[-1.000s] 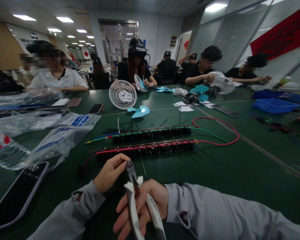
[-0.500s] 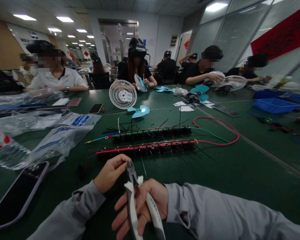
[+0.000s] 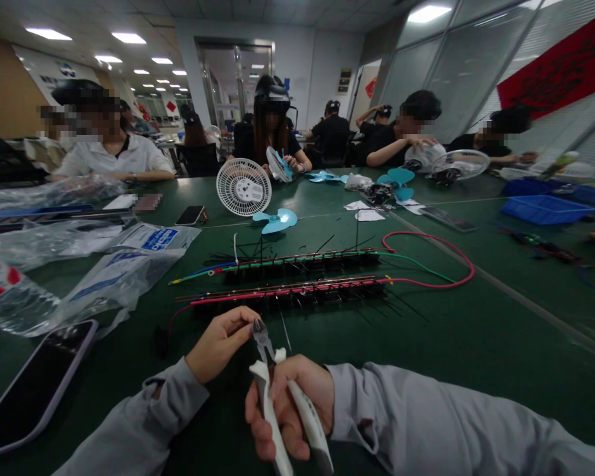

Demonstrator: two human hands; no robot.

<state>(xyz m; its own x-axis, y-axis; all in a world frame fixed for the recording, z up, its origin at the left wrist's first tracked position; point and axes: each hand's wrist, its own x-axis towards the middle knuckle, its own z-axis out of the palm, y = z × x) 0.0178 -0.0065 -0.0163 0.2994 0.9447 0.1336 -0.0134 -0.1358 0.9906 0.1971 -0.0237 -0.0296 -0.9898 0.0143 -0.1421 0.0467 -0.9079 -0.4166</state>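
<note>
My right hand (image 3: 305,387) has its fingers wrapped round the white handles of a pair of diagonal cutters (image 3: 264,338), jaws pointing up and away. My left hand (image 3: 217,345) is closed in a pinch beside the jaw tips; whatever lies between its fingertips is too small to make out. Just beyond both hands runs a wire bundle with a red wire (image 3: 302,289) along a row of black fittings, with thin black tails sticking out. Behind it lies a second bundle with a green wire (image 3: 272,262). A thin pale strip (image 3: 284,330) stands out near the cutters.
On the left are a phone (image 3: 34,390), a water bottle (image 3: 14,301) and plastic bags (image 3: 123,264). A blue fan blade (image 3: 276,221) and white fan grille (image 3: 243,187) stand farther back. Blue trays (image 3: 545,209) sit at the right. Several co-workers sit across the green table (image 3: 426,350).
My right hand's fingers have curled in from spread to wrapped round the cutter handles. The cutters have shifted slightly right. My left hand has hardly moved.
</note>
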